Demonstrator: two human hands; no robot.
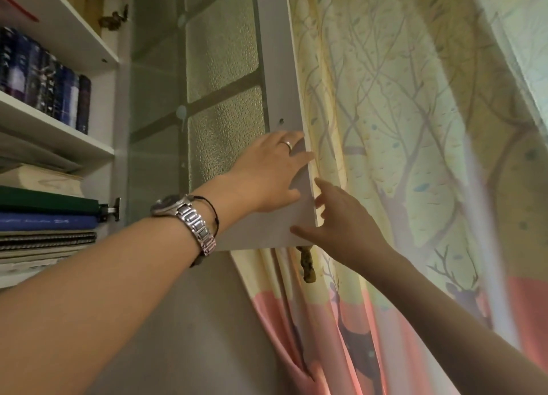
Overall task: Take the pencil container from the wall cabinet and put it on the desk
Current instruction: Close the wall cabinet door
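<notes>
The wall cabinet stands open at the left, its white shelves filled with books. Its door, white-framed with frosted glass panes, is swung out toward the right. My left hand, with a ring and a metal wristwatch, lies flat with spread fingers on the inner face of the door's frame near its lower corner. My right hand has its fingers at the door's outer edge and lower corner, touching it from the curtain side. No pencil container is visible on the shelves in view.
A patterned curtain with trees and deer hangs right behind the door's edge. Dark book spines stand upright on the middle shelf; stacked books and notebooks lie below. A hinge and a brown door handle show.
</notes>
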